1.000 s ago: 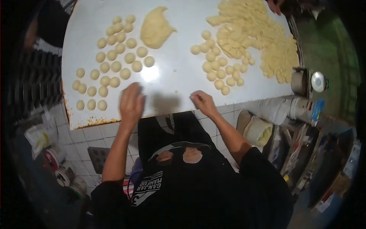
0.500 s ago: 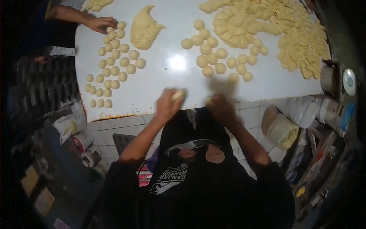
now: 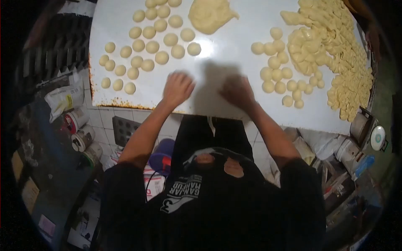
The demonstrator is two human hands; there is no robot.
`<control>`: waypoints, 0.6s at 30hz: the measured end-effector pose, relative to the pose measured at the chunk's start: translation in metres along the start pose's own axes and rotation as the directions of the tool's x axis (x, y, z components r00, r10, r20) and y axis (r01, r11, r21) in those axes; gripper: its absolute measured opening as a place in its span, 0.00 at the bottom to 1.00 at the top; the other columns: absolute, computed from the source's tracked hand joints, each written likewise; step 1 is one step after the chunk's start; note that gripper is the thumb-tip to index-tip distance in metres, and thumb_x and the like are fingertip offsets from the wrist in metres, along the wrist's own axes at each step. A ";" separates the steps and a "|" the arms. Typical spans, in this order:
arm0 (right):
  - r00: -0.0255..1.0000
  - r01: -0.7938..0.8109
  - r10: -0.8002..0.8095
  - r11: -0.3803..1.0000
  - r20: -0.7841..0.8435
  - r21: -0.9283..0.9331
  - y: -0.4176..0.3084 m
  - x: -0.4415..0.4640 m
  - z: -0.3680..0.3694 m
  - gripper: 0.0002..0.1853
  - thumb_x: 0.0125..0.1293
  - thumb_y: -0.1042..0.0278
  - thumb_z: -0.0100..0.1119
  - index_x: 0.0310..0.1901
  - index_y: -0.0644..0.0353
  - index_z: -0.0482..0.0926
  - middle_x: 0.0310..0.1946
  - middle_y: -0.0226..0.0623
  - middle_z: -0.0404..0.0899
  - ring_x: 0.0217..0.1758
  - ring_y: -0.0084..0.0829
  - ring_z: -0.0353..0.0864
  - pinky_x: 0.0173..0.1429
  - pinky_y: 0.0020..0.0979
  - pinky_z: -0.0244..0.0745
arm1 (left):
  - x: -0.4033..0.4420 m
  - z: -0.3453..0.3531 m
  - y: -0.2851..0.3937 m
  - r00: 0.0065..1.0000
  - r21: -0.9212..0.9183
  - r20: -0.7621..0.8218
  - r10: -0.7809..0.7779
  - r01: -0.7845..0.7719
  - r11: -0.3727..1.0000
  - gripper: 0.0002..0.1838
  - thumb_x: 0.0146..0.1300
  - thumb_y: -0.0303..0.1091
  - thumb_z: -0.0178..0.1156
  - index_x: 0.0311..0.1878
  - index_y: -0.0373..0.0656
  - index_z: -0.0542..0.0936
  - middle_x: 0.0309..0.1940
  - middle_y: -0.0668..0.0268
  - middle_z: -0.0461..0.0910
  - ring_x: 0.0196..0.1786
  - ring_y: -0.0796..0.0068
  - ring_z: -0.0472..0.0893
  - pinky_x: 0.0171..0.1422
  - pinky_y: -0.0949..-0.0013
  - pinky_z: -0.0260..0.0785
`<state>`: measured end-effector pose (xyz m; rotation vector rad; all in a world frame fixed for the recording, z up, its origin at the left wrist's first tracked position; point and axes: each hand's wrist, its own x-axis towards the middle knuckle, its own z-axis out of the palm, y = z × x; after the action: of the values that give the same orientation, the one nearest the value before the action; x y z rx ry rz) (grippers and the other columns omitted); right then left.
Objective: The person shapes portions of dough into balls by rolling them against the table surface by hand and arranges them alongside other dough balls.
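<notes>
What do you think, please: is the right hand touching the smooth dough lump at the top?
Apart: the head view shows white table between the right hand and the smooth dough lump.

Clock from mid-view: about twenty-eight dough balls (image 3: 152, 47) toward eleven, the uppermost cut off by the edge; about twenty more balls (image 3: 277, 75) at two, beside one heap (image 3: 347, 56) too crowded to count; one dough lump (image 3: 209, 17) at twelve; one left hand (image 3: 179, 88), one right hand (image 3: 238, 91); one bucket (image 3: 160, 153) at eight.
</notes>
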<state>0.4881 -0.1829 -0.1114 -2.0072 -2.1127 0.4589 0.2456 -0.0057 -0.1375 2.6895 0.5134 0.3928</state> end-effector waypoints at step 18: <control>0.910 -0.228 0.230 0.973 -0.345 0.046 0.025 -0.003 0.019 0.17 0.54 0.59 0.83 0.34 0.56 0.81 0.36 0.39 0.81 0.41 0.48 0.79 0.45 0.50 0.69 | 0.012 0.009 -0.016 0.994 -0.031 0.088 -0.071 0.074 0.997 0.10 0.61 0.32 0.74 0.41 0.44 0.82 0.47 0.55 0.83 0.53 0.48 0.82 0.55 0.50 0.73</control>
<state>0.5050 -0.1870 -0.1376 -2.1559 -1.6748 0.1241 0.2547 0.0099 -0.1499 2.6332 0.5717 0.2608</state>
